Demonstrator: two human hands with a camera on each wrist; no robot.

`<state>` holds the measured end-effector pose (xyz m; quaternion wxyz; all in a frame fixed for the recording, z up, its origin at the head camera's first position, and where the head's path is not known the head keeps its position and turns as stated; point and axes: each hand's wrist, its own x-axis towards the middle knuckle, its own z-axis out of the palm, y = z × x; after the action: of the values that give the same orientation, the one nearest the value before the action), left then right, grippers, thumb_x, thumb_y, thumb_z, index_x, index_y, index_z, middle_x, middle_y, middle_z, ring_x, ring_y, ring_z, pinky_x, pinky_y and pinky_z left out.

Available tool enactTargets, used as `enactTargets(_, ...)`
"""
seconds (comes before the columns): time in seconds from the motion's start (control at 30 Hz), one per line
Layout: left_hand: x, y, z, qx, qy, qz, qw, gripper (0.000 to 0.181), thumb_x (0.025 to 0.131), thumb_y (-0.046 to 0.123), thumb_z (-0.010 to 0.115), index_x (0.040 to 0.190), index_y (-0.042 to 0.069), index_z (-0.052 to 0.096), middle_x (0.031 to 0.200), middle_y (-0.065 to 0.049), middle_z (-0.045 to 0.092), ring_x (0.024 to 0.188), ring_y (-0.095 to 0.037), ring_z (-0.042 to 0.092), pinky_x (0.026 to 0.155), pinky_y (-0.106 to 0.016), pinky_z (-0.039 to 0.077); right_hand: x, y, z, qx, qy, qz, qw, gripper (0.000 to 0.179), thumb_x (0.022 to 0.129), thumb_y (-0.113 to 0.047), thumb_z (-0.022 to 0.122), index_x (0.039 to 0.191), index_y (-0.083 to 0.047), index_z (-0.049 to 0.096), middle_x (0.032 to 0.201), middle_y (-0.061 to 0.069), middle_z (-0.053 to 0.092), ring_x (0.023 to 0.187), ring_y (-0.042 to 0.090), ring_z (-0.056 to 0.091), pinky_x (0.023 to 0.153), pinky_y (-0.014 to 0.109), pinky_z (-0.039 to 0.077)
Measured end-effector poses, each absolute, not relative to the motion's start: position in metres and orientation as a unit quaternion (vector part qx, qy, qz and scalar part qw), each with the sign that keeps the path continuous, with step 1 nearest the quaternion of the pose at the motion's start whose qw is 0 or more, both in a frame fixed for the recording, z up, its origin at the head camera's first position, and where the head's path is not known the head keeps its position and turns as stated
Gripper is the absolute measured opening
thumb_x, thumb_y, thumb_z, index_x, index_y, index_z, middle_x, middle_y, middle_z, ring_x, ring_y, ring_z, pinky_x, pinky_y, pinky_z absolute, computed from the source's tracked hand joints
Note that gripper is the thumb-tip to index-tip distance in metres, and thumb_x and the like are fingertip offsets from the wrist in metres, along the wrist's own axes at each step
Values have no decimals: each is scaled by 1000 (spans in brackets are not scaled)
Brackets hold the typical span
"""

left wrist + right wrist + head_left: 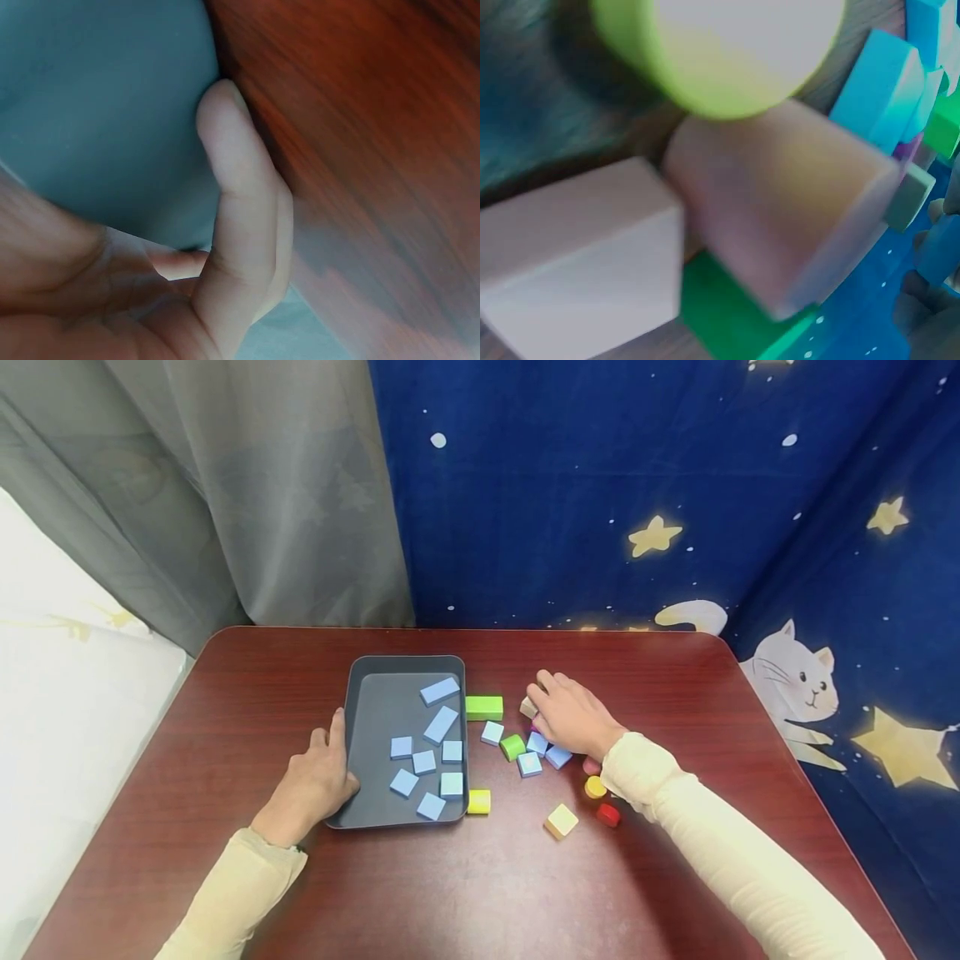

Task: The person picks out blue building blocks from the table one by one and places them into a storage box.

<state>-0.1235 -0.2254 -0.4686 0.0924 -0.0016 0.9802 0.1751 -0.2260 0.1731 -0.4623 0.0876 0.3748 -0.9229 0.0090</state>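
A dark grey tray (pixel 369 743) with several blue blocks (pixel 424 762) in it lies left of the middle of the table. My left hand (pixel 313 775) rests against its left side; in the left wrist view a nearly straight finger (pixel 244 165) lies along the tray's outer wall. Beyond the tray's right side, my right hand (pixel 573 714) is over a cluster of loose blocks, a pale wooden block (pixel 528 707) by its fingertips. At the right edge of the right wrist view, its fingers pinch a blue block (pixel 939 251), which the hand hides in the head view.
A green block (pixel 484 707) and a yellow block (pixel 478 802) lie against the tray's right side. Nearer the front are a cream block (pixel 561 822), a yellow round piece (pixel 595 787) and a red block (pixel 608 815). A blue curtain (pixel 570 493) hangs behind the table.
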Motion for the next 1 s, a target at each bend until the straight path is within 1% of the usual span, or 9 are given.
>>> enactTargets(0.17,-122,-222,-463,-6,979,174,104,102,89,6,65,171,-8,6,144,-45,41,78,-49,60,73,-61,58,-226,160,-460,387,-917,2,93,17,101,-17,71,108,-4,63,106,12,53,85,27,51,82,41,52)
enactTargets(0.33,-122,-222,-465,-9,979,173,106,101,89,5,64,171,-8,6,144,-45,41,80,-51,60,73,-62,58,-227,145,-458,403,-909,1,104,13,100,-14,67,105,-3,62,103,13,52,82,28,50,78,41,50)
enactTargets(0.5,-121,-221,-463,-7,979,175,106,102,89,5,65,171,-8,6,143,-45,41,77,-48,59,71,-60,58,-226,131,-458,408,-909,-9,85,17,101,-16,67,112,-4,63,110,12,54,88,27,51,84,41,51)
enactTargets(0.6,-122,-220,-463,-8,979,176,104,101,89,5,65,171,-7,6,142,-44,41,77,-49,59,72,-60,58,-225,124,-458,414,-907,-14,77,18,102,-16,66,114,-4,63,112,13,55,90,27,51,85,40,51)
enactTargets(0.8,-124,-223,-470,-8,980,174,92,101,87,5,65,171,-6,9,140,-43,44,76,-50,59,70,-60,58,-222,107,-455,426,-901,-19,81,16,102,-14,63,115,-5,64,112,12,56,91,27,52,86,40,51)
enactTargets(1.0,-127,-229,-478,-4,981,171,86,106,87,8,67,173,-3,5,140,-42,44,71,-46,58,65,-56,57,-219,89,-450,437,-895,-30,83,25,104,-19,68,124,-5,67,119,13,60,97,27,56,92,39,53)
